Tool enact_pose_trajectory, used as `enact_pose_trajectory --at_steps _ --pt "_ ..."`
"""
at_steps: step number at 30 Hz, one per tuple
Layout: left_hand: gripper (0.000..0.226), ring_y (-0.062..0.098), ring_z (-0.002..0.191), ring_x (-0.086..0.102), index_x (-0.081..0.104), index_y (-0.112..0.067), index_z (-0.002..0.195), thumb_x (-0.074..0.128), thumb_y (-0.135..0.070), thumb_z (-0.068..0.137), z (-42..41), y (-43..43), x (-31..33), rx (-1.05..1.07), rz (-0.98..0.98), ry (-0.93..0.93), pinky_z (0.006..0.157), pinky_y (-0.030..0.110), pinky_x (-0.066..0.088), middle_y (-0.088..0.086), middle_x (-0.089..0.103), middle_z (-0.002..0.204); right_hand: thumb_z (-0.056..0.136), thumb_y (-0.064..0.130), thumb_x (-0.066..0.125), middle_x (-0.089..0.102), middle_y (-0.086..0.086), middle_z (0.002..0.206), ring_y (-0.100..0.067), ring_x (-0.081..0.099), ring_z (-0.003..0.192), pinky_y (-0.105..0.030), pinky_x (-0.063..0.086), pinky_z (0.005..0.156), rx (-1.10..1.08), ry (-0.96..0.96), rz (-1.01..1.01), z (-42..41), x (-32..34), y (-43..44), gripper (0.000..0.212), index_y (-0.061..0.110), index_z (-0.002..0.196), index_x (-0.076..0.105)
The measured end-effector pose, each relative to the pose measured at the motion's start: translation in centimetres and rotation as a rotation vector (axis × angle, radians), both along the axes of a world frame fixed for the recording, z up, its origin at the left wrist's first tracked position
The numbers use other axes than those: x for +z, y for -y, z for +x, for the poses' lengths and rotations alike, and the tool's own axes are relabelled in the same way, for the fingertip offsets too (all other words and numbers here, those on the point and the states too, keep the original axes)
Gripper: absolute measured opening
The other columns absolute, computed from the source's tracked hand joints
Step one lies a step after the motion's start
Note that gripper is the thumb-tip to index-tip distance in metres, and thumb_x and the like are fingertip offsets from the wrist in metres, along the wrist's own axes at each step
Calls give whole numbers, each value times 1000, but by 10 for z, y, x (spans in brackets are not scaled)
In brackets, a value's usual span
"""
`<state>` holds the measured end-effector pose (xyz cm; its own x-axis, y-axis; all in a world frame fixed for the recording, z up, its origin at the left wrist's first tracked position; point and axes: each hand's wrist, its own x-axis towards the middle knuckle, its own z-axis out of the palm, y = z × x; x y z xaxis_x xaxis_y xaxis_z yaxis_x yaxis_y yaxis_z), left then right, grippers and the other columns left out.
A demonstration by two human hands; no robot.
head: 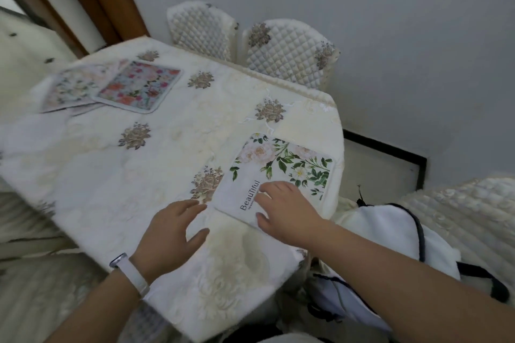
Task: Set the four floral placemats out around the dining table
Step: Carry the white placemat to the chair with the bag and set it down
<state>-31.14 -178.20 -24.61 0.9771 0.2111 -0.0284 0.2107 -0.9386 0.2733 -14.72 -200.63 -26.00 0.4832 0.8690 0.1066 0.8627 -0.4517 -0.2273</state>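
Observation:
A white placemat with green leaves, pale flowers and the word "Beautiful" (pixel 278 172) lies flat near the table's right corner. My right hand (pixel 287 211) rests palm down on its near edge, fingers spread. Just left of that mat, my left hand (pixel 170 231) hovers or rests on the tablecloth with fingers apart, a white watch on the wrist. At the far left, a bright pink-and-blue floral placemat (pixel 139 86) overlaps a paler floral placemat (pixel 72 86). Another mat edge shows beneath them.
The table (pixel 125 189) wears a cream embroidered cloth with brown flower motifs. Two quilted chair backs (pixel 289 50) stand at the far side against a grey wall. A white bag with dark straps (pixel 390 234) sits on a chair at the right.

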Motion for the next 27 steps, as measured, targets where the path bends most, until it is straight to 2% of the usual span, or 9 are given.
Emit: enact_pose_trajectory --at_steps 3,8,14,20,23,27 --pt "62 24 120 55 55 -26 133 50 -61 83 -46 4 28 108 49 -9 96 45 46 1 59 132 86 39 49 63 -12 120 -32 58 109 -46 45 96 104 16 -3 -19 29 -21 40 13 112 65" --pt "62 30 120 55 59 -24 129 46 -62 82 -133 13 61 351 223 -28 97 51 43 5 59 133 84 46 36 63 -13 123 -34 58 111 -46 47 93 319 35 3 -61 56 -57 54 13 114 65" --pt "59 29 121 56 61 -25 125 40 -62 83 -251 26 87 629 354 -96 99 54 42 5 61 132 85 48 39 62 -11 121 -33 56 111 -44 46 90 529 65 19 -143 73 -101 51 15 116 63" --pt "54 28 119 56 63 -24 121 40 -57 85 -362 22 94 838 388 -68 97 51 42 4 62 129 84 46 42 65 -9 110 -32 58 104 -42 50 83 684 109 36 -235 93 -152 46 16 110 65" --pt "53 29 118 58 64 -22 118 39 -54 85 -421 8 87 899 379 -83 96 51 44 5 63 127 85 47 41 63 -5 112 -29 57 106 -39 48 86 707 79 30 -289 94 -183 45 18 112 63" --pt "55 29 121 56 61 -23 125 39 -55 86 -512 -19 71 957 350 -93 99 50 42 5 61 131 85 47 39 62 -6 119 -30 58 109 -41 48 89 757 82 -22 -377 86 -228 49 19 118 62"
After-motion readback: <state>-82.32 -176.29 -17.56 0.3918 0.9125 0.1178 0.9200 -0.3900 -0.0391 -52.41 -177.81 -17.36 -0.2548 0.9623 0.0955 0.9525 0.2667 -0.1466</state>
